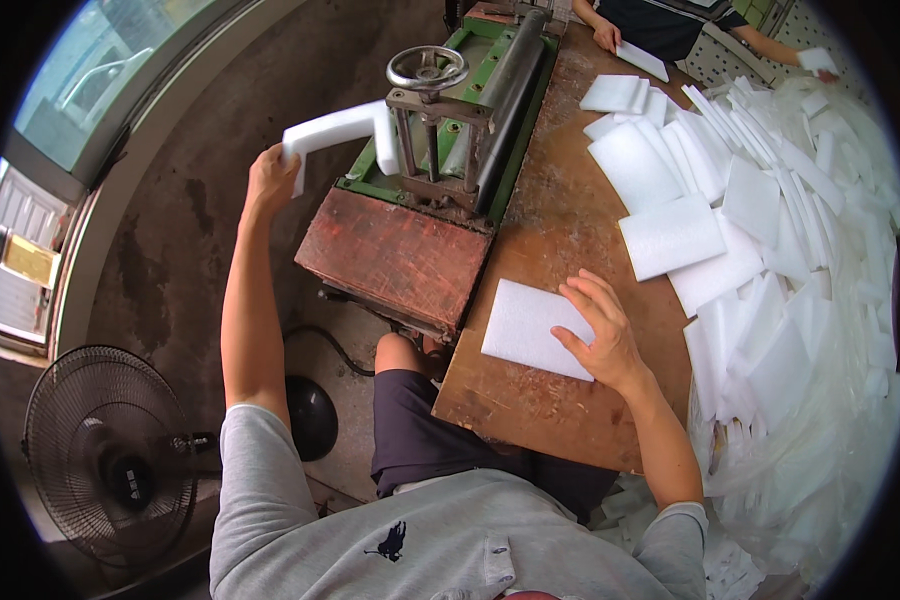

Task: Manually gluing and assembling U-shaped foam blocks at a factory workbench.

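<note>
On the left, my left hand [269, 180] is closed around one end of a white U-shaped foam piece [338, 124], held up in the air. The foam's other end reaches the front of a green machine [370, 172] with a metal handwheel. A white rectangular foam sheet [528, 325] lies flat on the wooden table [545, 412] before me. Resting on the right side of that sheet is my right hand [602, 332], its fingers stretched out and thumb apart.
A large heap of white foam sheets [675, 235] covers the table's right side, beside clear plastic wrapping [855, 440]. Across the table another person's hand [607, 36] holds a foam piece [642, 60]. A reddish wooden block [395, 255] fronts the machine. A black fan [110, 450] stands lower left.
</note>
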The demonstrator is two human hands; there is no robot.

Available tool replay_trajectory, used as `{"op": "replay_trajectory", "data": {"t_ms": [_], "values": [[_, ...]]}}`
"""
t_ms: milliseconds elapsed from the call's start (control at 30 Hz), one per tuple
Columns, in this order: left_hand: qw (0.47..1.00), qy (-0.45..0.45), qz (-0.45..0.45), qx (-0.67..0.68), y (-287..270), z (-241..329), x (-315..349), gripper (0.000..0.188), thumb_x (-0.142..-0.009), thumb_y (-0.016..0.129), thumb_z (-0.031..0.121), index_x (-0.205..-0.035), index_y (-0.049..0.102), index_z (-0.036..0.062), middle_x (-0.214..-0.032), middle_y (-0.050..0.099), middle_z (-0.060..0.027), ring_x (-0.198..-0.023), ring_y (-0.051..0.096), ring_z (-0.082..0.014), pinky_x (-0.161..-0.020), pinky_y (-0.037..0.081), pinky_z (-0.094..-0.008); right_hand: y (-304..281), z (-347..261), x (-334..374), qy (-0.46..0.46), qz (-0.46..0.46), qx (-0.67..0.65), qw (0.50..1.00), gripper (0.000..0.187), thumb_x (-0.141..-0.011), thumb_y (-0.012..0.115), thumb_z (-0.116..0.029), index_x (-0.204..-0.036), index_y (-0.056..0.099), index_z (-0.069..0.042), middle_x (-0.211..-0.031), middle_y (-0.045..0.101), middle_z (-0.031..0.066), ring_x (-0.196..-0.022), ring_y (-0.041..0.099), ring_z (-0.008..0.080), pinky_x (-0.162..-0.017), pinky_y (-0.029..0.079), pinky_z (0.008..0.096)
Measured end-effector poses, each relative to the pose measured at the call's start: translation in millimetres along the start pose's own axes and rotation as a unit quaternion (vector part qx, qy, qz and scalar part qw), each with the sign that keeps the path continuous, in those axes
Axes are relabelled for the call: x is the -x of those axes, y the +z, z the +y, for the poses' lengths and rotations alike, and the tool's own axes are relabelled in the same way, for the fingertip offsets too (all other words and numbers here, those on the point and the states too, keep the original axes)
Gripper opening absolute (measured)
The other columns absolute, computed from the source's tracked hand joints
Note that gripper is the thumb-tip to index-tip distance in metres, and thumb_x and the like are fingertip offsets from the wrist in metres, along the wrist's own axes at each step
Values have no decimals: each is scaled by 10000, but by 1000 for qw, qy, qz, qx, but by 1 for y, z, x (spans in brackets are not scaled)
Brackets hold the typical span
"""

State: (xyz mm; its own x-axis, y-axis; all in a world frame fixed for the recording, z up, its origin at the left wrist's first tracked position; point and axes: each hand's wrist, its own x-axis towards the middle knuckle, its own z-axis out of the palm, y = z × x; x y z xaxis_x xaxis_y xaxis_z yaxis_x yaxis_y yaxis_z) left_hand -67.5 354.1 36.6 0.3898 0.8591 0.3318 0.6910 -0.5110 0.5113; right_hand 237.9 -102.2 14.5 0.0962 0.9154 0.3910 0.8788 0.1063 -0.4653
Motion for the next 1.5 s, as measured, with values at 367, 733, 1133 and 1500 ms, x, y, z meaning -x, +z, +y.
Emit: {"op": "replay_trajectory", "data": {"t_ms": [367, 733, 1133, 1500], "values": [[992, 52, -108, -32, 100, 50, -52, 422, -893, 582, 352, -1166, 652, 38, -1135, 640, -224, -1113, 605, -391, -960, 484, -464, 19, 69, -98, 231, 59, -135, 962, 441, -861, 783, -268, -1148, 682, 51, -927, 722, 138, -778, 684, 209, -720, 553, 311], [967, 207, -109, 100, 136, 98, -33, 301, -892, 607, 231, -959, 654, -58, -879, 636, -278, -878, 633, -442, -791, 502, -476, 63, 98, -210, 296, 25, -5, 955, 505, -856, 684, -478, -813, 728, 23, -798, 706, 230, -813, 701, 385, -761, 532, 449], [913, -34, 150, 379, 63, 123, 59, 318, -1047, 542, 259, -1172, 659, -9, -746, 553, 31, -588, 463, -34, -515, 377, -204, -34, 99, -103, 331, 102, 120, 930, 367, -786, 714, -305, -805, 703, 61, -805, 702, 263, -791, 692, 427, -758, 548, 471], [955, 65, -140, 252, 63, 240, 216, 427, -879, 734, 299, -1089, 667, -67, -784, 600, -161, -673, 578, -252, -646, 488, -365, -34, -19, 16, 290, 126, 6, 949, 226, -822, 744, -155, -800, 628, 37, -657, 638, 160, -567, 625, 258, -563, 480, 375]]}}
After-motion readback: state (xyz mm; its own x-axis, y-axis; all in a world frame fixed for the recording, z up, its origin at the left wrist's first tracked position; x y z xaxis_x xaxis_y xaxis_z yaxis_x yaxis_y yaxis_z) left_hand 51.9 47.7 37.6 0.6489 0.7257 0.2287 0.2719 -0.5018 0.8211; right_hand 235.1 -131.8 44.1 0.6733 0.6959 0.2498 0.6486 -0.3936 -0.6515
